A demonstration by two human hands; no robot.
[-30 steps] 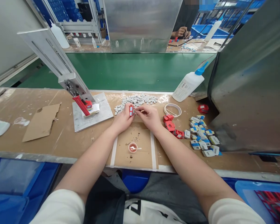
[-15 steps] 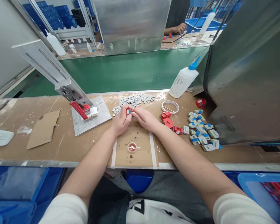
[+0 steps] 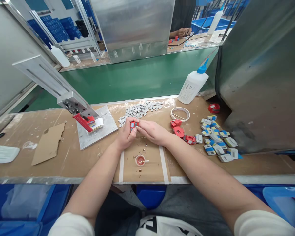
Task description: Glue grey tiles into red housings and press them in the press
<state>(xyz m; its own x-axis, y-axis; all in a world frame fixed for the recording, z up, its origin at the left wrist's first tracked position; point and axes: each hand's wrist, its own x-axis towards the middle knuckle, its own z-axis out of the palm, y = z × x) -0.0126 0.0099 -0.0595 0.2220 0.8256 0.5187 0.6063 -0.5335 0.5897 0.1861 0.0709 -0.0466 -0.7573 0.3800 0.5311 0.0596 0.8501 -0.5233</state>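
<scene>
My left hand (image 3: 126, 135) is closed around a small red plastic housing (image 3: 133, 125) with a light blue-grey face turned up. My right hand (image 3: 152, 131) meets it from the other side, its fingers bent against the housing and its thumb partly hidden. Just beyond both hands lies a heap of small grey flat pieces (image 3: 140, 109). Nearer to me, a little round cup of reddish liquid (image 3: 140, 160) stands on the cardboard with a thin white stick in it. Several red housings (image 3: 179, 131) lie to the right of my right hand.
A metal press stand (image 3: 85, 108) with a red handle rises on the left, near torn cardboard (image 3: 49, 144). To the right are a tape roll (image 3: 180, 114), a white bottle (image 3: 193, 86) with a blue nozzle and several grey-white blocks (image 3: 217, 139). A co-worker's hands (image 3: 183, 32) show behind.
Both hands still hold the red housing together, with slight finger shifts. The whole view has tilted a little. In the back, the co-worker's hands have come together.
</scene>
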